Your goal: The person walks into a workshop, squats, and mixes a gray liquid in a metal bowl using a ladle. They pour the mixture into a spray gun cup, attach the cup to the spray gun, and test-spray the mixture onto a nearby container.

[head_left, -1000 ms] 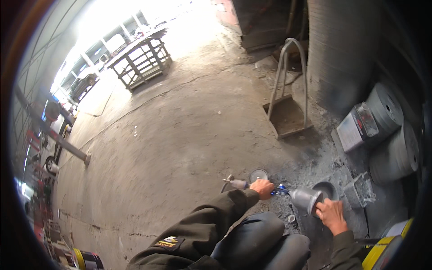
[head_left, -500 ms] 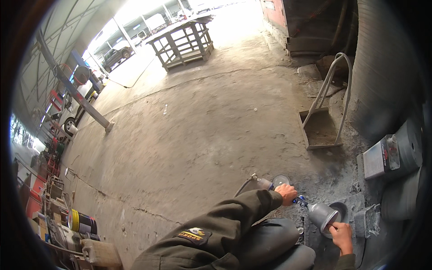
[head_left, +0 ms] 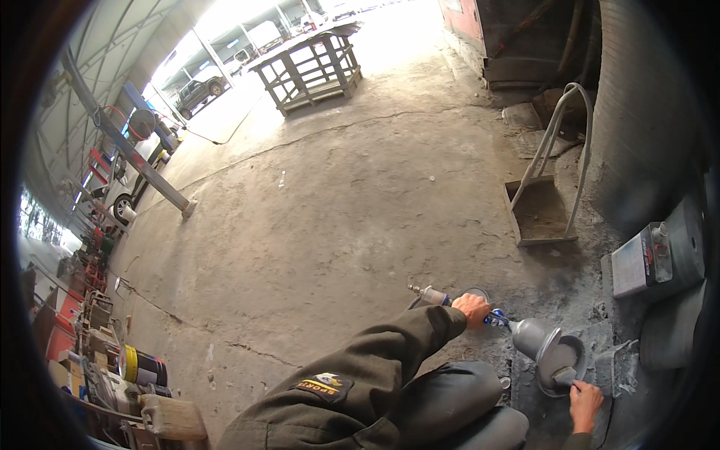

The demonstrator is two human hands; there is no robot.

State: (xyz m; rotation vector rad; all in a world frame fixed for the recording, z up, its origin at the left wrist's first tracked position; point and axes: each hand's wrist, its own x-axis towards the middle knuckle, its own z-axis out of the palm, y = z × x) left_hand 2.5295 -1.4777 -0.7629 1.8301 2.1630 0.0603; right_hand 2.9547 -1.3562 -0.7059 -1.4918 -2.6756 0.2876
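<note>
Daylight is pouring in from the open far end, burning out to white behind the slatted stand and fading across the floor. Shadow is swallowing the tall cylinder on the right. The fisheye is bowing the ribbed roof and blackening the corners, while fine detail is softening around the right hand

Floor: concrete, brown-grey, rough; long cracks cross it. Roof: pale, sloping, ribbed, at upper left. Post: grey, appears slanted, foot on floor. Table: slatted frame, far side. Wall: pinkish, beside dark panel. Light: white daylight fills the far opening; right side lies in shade.
</note>
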